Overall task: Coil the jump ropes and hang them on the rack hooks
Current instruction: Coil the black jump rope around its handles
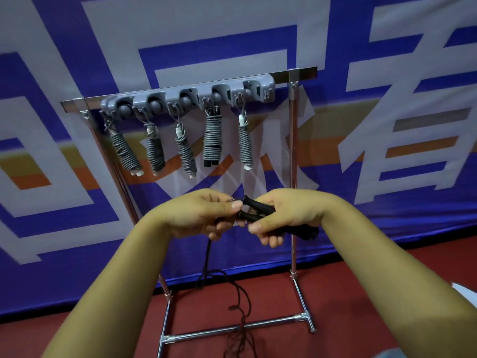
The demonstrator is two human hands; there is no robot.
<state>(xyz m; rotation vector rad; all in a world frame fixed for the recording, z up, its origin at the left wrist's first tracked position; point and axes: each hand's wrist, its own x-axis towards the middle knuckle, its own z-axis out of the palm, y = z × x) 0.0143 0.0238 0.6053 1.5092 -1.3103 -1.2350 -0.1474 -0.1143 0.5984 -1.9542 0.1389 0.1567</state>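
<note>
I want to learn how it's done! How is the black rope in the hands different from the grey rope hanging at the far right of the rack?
The black rope is loose, its cord trailing down to the floor; the far-right grey rope is wound into a tight bundle. The black rope is held by the left hand and right hand; the grey one hangs from a hook. The black rope's handles are black; the grey rope's ends look white. Both are jump ropes.

The rack frame (pixel 293 161) is shiny chromed metal tubing; its hook strip (pixel 188 97) looks like smooth matt grey plastic. The black handles (pixel 258 209) appear ribbed matt plastic, the black cord (pixel 206 259) dull, and the backdrop banner (pixel 387 125) printed cloth over matt red flooring (pixel 361 293)
</note>
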